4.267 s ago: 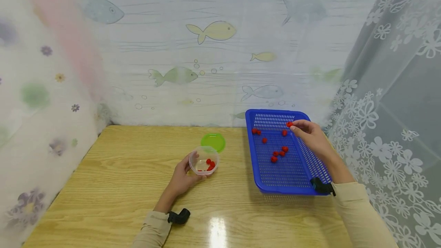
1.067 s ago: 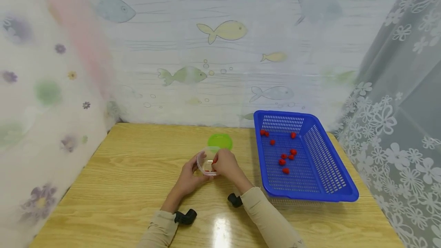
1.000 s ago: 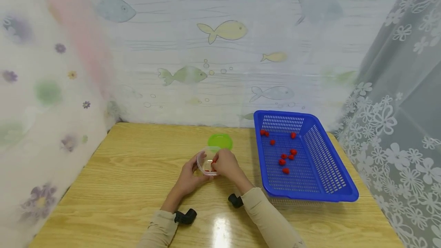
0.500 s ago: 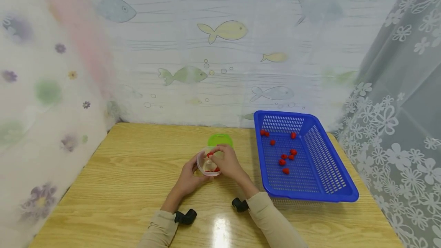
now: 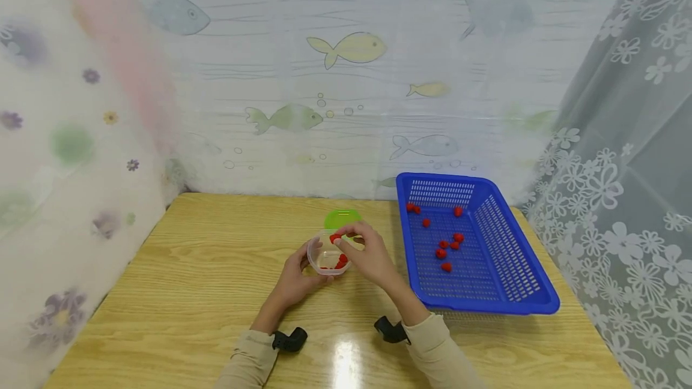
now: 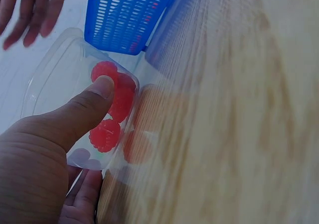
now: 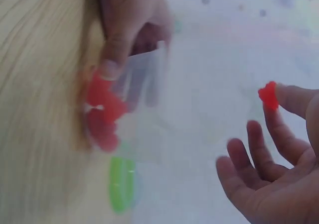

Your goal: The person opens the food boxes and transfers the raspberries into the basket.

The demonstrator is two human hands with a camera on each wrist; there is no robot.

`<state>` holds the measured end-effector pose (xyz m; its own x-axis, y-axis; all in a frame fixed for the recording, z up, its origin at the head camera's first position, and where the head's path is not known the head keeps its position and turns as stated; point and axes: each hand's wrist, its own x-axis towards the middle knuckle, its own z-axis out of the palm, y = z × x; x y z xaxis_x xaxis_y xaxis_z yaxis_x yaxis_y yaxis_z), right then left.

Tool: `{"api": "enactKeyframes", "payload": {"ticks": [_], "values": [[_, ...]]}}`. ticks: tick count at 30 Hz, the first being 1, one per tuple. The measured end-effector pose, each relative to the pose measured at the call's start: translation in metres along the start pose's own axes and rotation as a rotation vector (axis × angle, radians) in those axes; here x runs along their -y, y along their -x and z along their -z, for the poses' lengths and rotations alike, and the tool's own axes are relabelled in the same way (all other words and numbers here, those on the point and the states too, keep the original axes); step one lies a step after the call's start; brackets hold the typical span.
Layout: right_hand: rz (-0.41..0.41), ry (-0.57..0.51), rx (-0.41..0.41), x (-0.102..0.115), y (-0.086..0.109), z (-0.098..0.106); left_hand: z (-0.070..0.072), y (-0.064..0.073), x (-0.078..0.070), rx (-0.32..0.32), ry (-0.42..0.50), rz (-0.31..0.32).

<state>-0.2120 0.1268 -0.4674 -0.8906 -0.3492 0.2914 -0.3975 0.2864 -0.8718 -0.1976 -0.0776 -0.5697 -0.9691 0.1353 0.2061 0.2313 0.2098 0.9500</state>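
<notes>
The left hand grasps a clear container by its 9 o'clock side, red berries inside. A green lid lies beyond, toward 12 o'clock. The right hand pinches 1 berry over the container. At 3 o'clock, a blue basket holds 9 more berries.

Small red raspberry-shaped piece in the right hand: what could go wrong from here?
The right hand pinches the small red raspberry-shaped piece only at the fingertips, so it might slip.
The open clear plastic tub, held by the left hand, could perhaps tip if bumped, spilling the red pieces inside.
</notes>
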Motion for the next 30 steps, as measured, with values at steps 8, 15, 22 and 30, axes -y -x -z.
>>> {"api": "enactKeyframes", "payload": {"ticks": [8, 15, 22, 30], "values": [[0.027, 0.065, 0.060, 0.030, 0.030, 0.047, -0.003, 0.001, 0.001, -0.014, 0.022, -0.029], [0.015, 0.113, 0.005, 0.031, 0.047, 0.117, -0.001, 0.000, 0.002, -0.003, -0.015, -0.023], [-0.049, 0.135, -0.059, 0.021, 0.040, 0.186, 0.003, -0.001, 0.003, 0.003, -0.036, -0.007], [-0.090, 0.189, -0.086, -0.011, 0.025, 0.238, 0.001, 0.002, 0.001, 0.005, -0.031, -0.023]]}}
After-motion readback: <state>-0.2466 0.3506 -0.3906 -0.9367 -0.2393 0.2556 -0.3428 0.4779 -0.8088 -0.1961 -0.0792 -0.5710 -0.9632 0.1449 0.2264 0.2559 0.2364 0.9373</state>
